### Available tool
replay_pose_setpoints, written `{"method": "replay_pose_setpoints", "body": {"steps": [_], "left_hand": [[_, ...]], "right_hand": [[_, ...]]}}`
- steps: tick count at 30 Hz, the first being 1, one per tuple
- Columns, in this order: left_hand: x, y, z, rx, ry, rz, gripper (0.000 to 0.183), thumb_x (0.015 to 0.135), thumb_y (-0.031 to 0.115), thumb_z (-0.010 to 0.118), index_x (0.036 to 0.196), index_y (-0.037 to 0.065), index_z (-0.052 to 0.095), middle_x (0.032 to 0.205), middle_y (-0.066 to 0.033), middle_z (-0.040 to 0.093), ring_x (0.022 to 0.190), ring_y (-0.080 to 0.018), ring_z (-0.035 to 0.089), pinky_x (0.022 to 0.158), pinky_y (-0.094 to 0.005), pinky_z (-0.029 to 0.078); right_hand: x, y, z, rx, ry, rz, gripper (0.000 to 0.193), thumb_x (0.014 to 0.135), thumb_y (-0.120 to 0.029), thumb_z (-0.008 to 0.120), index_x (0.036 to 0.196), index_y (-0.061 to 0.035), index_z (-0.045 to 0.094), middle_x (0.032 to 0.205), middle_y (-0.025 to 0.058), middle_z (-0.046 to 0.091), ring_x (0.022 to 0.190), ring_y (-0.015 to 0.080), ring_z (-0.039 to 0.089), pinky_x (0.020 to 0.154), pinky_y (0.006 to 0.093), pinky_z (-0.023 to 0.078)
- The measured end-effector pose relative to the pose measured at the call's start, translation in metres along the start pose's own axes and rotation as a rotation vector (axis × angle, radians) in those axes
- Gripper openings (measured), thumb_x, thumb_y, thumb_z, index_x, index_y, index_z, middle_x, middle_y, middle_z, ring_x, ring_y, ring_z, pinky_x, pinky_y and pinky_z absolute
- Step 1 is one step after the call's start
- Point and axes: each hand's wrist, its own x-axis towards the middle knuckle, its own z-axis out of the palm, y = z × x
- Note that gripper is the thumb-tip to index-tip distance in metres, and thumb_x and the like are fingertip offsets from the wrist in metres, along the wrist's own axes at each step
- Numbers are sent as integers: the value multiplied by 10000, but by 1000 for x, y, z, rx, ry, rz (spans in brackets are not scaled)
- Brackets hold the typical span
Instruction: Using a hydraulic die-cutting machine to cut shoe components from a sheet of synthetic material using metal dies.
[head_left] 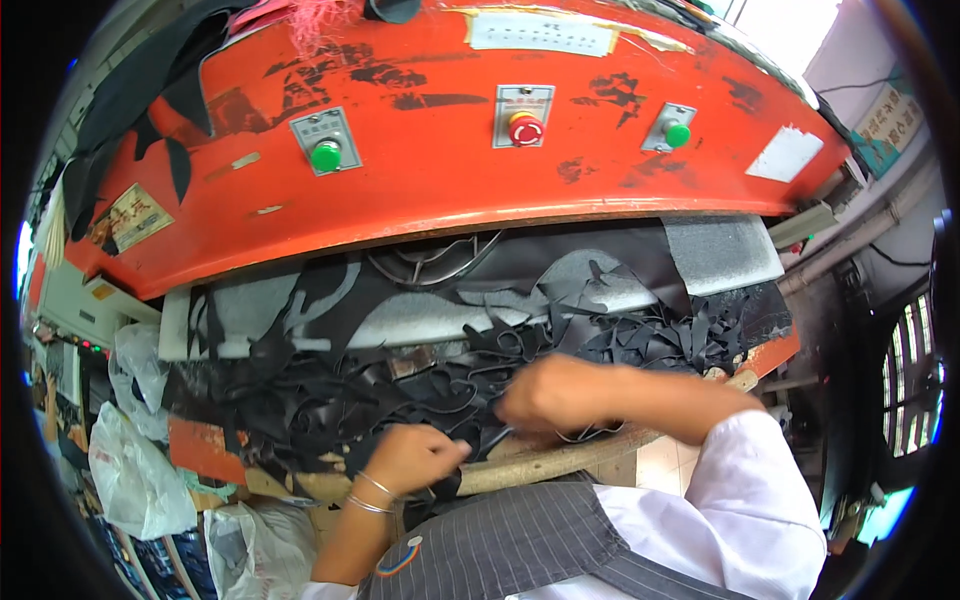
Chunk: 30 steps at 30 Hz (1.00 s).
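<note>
My left hand (412,458), with bangles at the wrist, is closed with its thumb toward the right, over the near edge of a heap of black offcuts (350,400). What it holds, if anything, is hidden. My right hand (558,393) reaches across the heap from the right, its fingers curled and slightly blurred; I cannot make out what is in them. Behind the scraps, a black sheet of leather-like material (590,240) with cut-out gaps lies on a white cutting board (725,258). A curved metal cutting die (430,265) rests on the sheet, partly under the press.
A red press (420,130) spans the far side, with two green buttons (326,156) and a red stop button (526,129). A worn wooden rail (540,466) edges the table near me. Plastic bags (140,480) hang or stand at the left.
</note>
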Motion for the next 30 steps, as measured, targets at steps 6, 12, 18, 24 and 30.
{"method": "replay_pose_setpoints", "body": {"steps": [6, 12, 18, 24, 30], "left_hand": [[83, -147, -55, 358, 920, 125, 230, 778, 211, 742, 895, 29, 667, 732, -108, 634, 741, -300, 620, 699, -390, 494], [118, -154, -67, 400, 794, -247, 303, 767, 259, 760, 897, 40, 597, 712, -110, 614, 740, -314, 599, 675, -433, 466], [95, -151, -73, 290, 693, -354, 283, 769, 289, 749, 755, 48, 602, 755, -128, 647, 763, -337, 626, 682, -442, 473], [79, -159, -90, 318, 643, -431, 269, 770, 280, 743, 771, 45, 611, 738, -131, 641, 744, -330, 626, 677, -414, 480], [119, -121, -80, 90, 768, 111, 238, 735, 152, 755, 912, 18, 671, 841, -100, 620, 816, -276, 609, 730, -365, 483]], "right_hand": [[180, 129, 3, -580, 537, -481, 209, 781, -211, 566, 889, -49, 643, 1050, 110, 622, 1058, 263, 594, 887, 372, 484], [247, 184, -13, -683, 65, -713, 161, 783, -186, 553, 736, -79, 663, 821, 50, 634, 910, 238, 622, 976, 368, 456], [209, 157, -68, -646, 291, -769, 108, 736, -190, 588, 714, -89, 615, 761, 50, 557, 851, 248, 608, 1015, 465, 449], [80, 166, -140, -632, 414, 304, 103, 817, -183, 608, 874, -103, 639, 893, 68, 616, 889, 280, 626, 721, 434, 515], [31, 225, -44, -134, 623, 760, 234, 829, -279, 660, 882, -55, 703, 871, 194, 671, 871, 393, 635, 783, 464, 502]]}}
